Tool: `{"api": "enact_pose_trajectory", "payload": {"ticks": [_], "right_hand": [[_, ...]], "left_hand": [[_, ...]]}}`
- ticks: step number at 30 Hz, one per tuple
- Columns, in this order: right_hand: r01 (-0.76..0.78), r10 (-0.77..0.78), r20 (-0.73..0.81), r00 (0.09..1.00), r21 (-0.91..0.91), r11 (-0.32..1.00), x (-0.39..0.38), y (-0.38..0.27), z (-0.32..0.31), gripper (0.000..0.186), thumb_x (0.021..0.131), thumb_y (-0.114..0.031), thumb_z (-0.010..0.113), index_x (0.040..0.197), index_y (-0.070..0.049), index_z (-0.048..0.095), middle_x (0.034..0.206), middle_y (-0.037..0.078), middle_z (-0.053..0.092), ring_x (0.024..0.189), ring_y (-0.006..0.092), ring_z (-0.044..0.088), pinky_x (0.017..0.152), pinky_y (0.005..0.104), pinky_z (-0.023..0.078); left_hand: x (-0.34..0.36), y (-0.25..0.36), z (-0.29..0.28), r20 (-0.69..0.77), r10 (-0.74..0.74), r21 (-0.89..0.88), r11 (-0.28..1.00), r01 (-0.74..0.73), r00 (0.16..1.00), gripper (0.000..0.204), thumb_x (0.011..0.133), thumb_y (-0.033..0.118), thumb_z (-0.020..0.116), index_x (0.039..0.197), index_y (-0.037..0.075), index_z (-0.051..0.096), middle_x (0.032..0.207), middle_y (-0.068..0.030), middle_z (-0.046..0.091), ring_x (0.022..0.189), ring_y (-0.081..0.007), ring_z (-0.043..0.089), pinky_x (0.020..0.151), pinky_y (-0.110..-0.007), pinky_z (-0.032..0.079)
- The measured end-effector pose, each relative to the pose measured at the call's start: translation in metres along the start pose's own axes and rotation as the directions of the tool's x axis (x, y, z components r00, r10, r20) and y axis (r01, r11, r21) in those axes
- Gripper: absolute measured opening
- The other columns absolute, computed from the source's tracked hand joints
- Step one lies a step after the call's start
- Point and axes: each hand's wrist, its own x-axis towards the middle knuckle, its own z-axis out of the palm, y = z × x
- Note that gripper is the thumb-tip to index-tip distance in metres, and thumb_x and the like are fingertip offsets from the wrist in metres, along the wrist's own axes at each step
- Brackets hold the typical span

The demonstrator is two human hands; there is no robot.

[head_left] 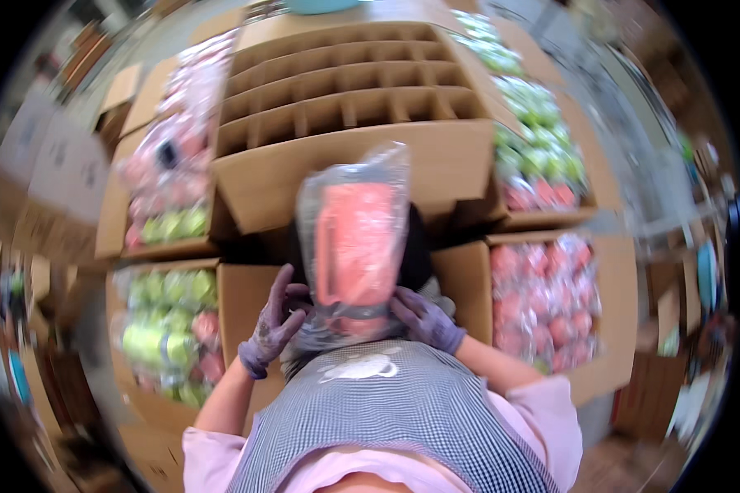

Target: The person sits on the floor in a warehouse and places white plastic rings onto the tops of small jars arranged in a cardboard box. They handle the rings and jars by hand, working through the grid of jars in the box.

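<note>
A coral-pink tumbler (360, 242) with a long side handle is wrapped in a clear plastic bag, in front of my body. Grey shows through the bag at its two ends. My right hand (426, 320), in a purple-grey glove, grips the bagged tumbler at its lower right, with the fingertips partly hidden. On the other side my left hand (278, 324), gloved alike, has its fingers spread beside the bag's lower left. Whether those fingers touch the plastic I cannot tell. Beyond the tumbler stands a cardboard box (358, 168) with a divider grid (345, 108) inside.
Open cartons of bagged green and pink tumblers flank me: one near left (117, 361), one far left (111, 226), one near right (617, 329) and one far right (596, 156). Stacked boxes (49, 172) stand farther left. A light-blue round object (321, 5) shows at the top.
</note>
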Motion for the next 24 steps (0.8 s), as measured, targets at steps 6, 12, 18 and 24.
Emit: {"api": "enact_pose_trajectory", "payload": {"ticks": [6, 12, 18, 24], "right_hand": [[-0.036, 0.052, -0.102, 0.993, 0.155, 0.987, -0.008, 0.000, -0.014, 0.076, 0.082, -0.014, 0.066, 0.146, -0.002, 0.028, 0.145, 0.030, 0.029, 0.129, 0.0461, 0.040, 0.104, 0.0461, 0.039], [-0.183, 0.246, -0.607, 0.755, 0.165, 0.969, -0.023, -0.012, -0.067, 0.088, 0.084, -0.056, 0.060, 0.147, -0.004, 0.029, 0.153, 0.030, 0.015, 0.141, 0.0451, 0.019, 0.112, 0.0530, 0.019], [-0.731, 0.303, -0.888, 0.346, -0.053, 0.680, -0.026, 0.053, -0.192, 0.076, 0.074, -0.028, 0.076, 0.137, -0.003, 0.043, 0.140, 0.027, 0.036, 0.126, 0.0468, 0.040, 0.104, 0.0527, 0.035], [-0.830, 0.115, -0.902, 0.417, -0.327, 0.451, -0.097, 0.168, -0.349, 0.051, 0.077, -0.018, 0.073, 0.126, -0.010, 0.058, 0.127, 0.021, 0.053, 0.115, 0.0421, 0.049, 0.100, 0.0481, 0.040]], "left_hand": [[0.072, 0.028, 0.086, -0.286, 0.158, 0.365, 0.930, -0.045, 0.945, 0.032, 0.100, 0.021, 0.046, 0.123, -0.002, 0.050, 0.100, -0.0122, 0.062, 0.087, -0.0161, 0.057, 0.077, -0.031, 0.048], [0.175, 0.066, 0.168, 0.072, -0.051, -0.042, 0.998, 0.054, 0.996, 0.030, 0.099, 0.017, 0.048, 0.120, -0.003, 0.056, 0.102, -0.0071, 0.065, 0.090, -0.0121, 0.058, 0.082, -0.028, 0.047], [0.341, 0.060, 0.355, 0.669, -0.220, -0.217, 0.856, 0.469, 0.710, 0.032, 0.097, 0.016, 0.053, 0.122, -0.003, 0.056, 0.115, -0.0089, 0.064, 0.097, -0.0163, 0.064, 0.089, -0.031, 0.052], [0.435, 0.003, 0.594, 0.910, 0.212, -0.362, 0.826, 0.433, 0.357, 0.037, 0.094, 0.028, 0.053, 0.124, 0.009, 0.057, 0.122, -0.0101, 0.061, 0.110, -0.0253, 0.059, 0.099, -0.039, 0.045]]}}
